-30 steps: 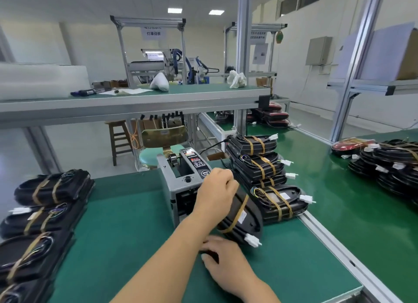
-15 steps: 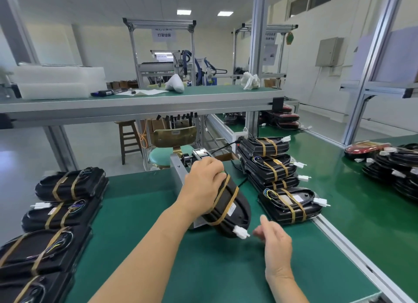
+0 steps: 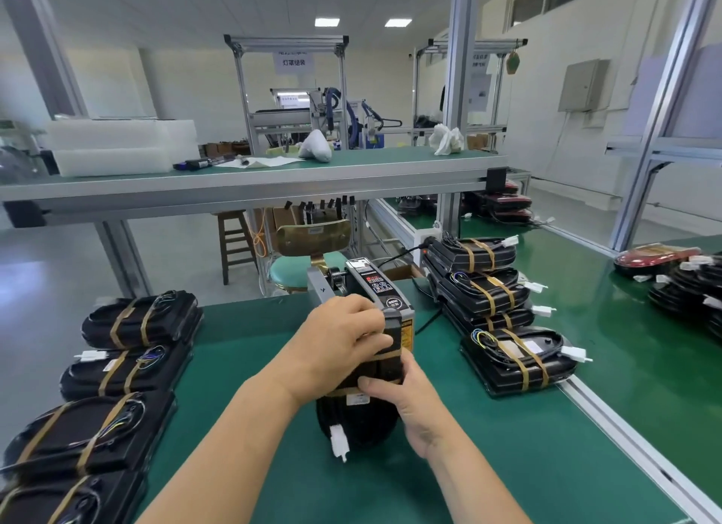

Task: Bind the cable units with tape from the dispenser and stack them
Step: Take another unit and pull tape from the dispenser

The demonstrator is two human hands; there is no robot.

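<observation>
Bright, even ceiling panels (image 3: 327, 22); soft shadows; wide-angle bending at edges

The left hand (image 3: 336, 347) and right hand (image 3: 418, 410) are bare, forearms uncovered.

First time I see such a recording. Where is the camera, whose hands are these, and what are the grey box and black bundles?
No robot here: a person wears the camera on the head, so it looks down at their own hands. The left hand and right hand both grip a black cable unit, banded with brown tape, upright over the green table. Behind it stands the grey box, a tape dispenser. Other taped units form a stack at the right and a row at the left.
</observation>
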